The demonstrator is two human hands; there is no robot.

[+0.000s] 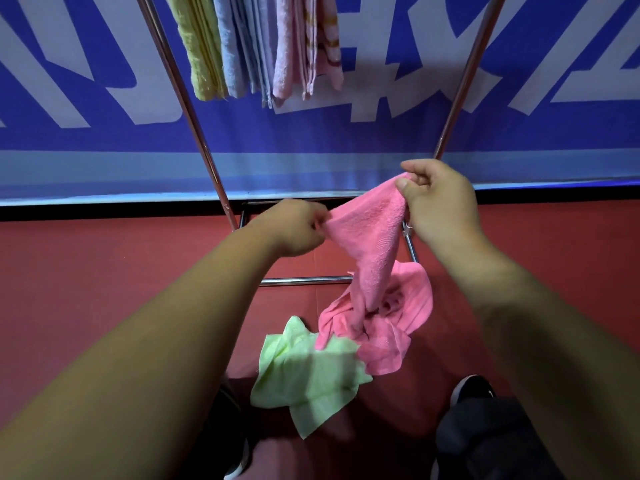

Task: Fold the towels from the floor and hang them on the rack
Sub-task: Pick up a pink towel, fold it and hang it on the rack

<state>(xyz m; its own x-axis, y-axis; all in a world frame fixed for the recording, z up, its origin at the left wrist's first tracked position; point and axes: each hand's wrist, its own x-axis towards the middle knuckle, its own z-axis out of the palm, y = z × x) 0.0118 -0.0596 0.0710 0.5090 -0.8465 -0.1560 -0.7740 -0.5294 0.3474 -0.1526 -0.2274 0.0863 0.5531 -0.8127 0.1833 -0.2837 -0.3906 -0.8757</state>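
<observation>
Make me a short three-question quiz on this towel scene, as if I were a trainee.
1. True or false: several folded towels already hang on the rack.
2. Whose grip holds the pink towel? A: the left hand only. B: the right hand only. C: both hands.
3. Fill in: beside the pink towel's trailing end, a ___ towel lies crumpled on the floor.

Key
1. True.
2. C: the left hand and the right hand each pinch its upper edge.
3. Green: the green towel.
</observation>
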